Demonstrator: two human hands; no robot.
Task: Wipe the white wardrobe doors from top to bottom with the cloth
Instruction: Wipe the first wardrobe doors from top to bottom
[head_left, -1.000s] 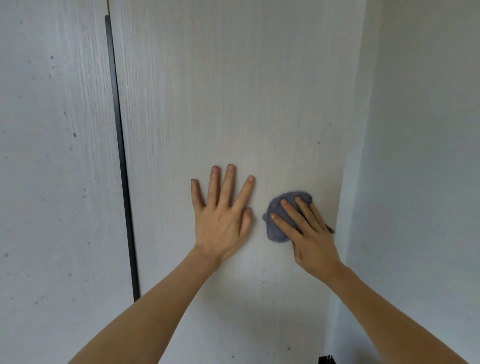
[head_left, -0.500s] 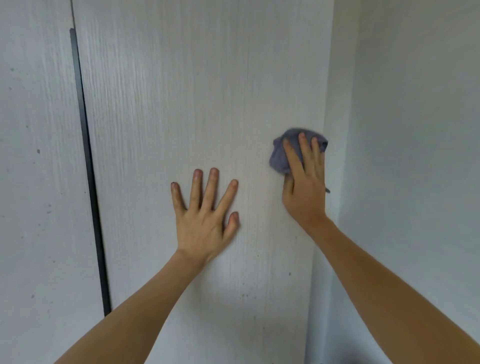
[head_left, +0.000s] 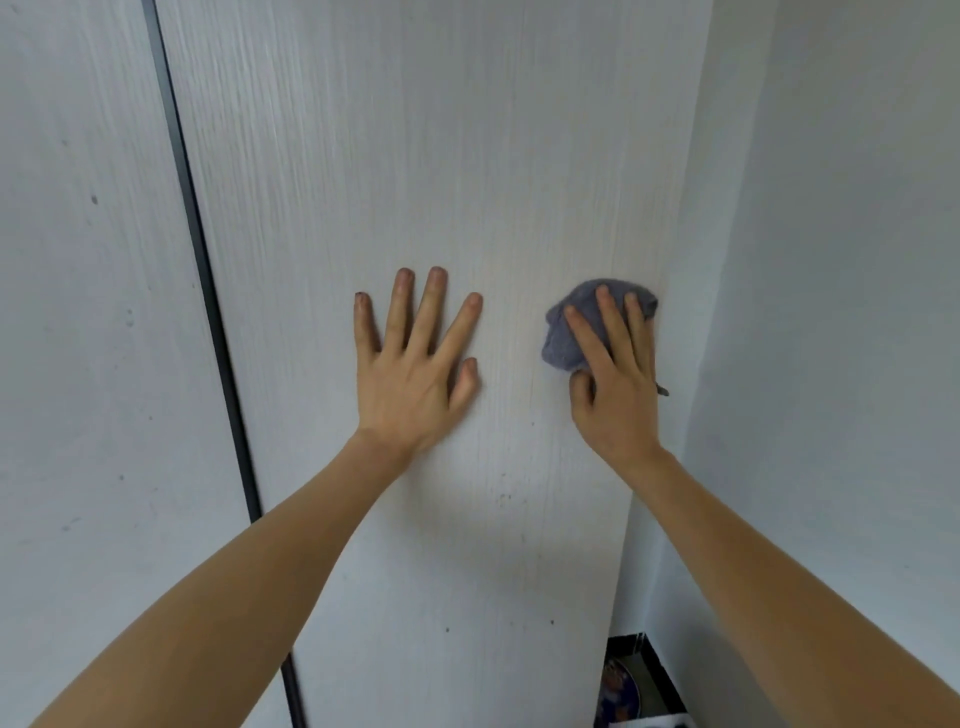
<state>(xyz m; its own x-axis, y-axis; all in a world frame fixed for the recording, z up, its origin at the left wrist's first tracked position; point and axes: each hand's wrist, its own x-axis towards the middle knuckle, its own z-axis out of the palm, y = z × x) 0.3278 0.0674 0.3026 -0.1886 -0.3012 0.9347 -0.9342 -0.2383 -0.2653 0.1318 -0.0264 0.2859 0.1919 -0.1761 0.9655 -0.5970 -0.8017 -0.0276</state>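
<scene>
Cloth (head_left: 566, 332) has descended under the flat right hand (head_left: 613, 384), at 3 o'clock of the splayed, empty left hand (head_left: 415, 374); unwiped specks on the door (head_left: 363, 156) below risk being missed.

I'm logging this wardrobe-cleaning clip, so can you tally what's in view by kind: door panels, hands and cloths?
Wardrobe door panels: 2, the left door and the right door, split by a dark gap
Hands: 2, the left hand flat on the right door, the right hand pressing the cloth
Cloths: 1, the grey-blue cloth
Total: 5
</scene>
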